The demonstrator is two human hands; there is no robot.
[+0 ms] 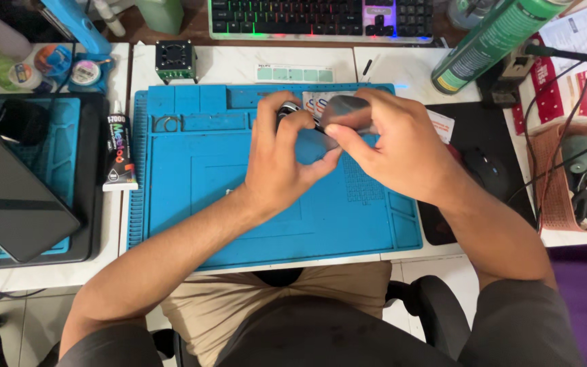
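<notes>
Small dark gadget (292,111) with a silver edge sits between both hands, above the far middle part of the blue work mat (191,204). The left hand (281,160) closes its grip around the gadget from the near side, with the fingers curled over its top. The right hand (392,146) closes its grip on a thin grey, half see-through sheet (345,110), pinched between thumb and fingers, and this sheet lies against the gadget. What kind of gadget it is cannot be told, because the fingers cover most of it. Just behind the hands, two small white cards (312,102) lie on the mat.

The mat lies on a white tabletop (239,64). On the left edge of the mat stands a black and white tube of glue (119,153), lying flat with its cap pointing away. Further left, a dark tablet (11,197) rests on a second blue mat, with a cable at its near side. Behind the mat there is a small black and green fan block (175,60), and further back a keyboard (321,17) with coloured lights. At the far right a green spray can (494,41) lies tilted, a black mouse (487,170) sits on a dark pad, and a basket of tools (579,177) stands at the edge.
</notes>
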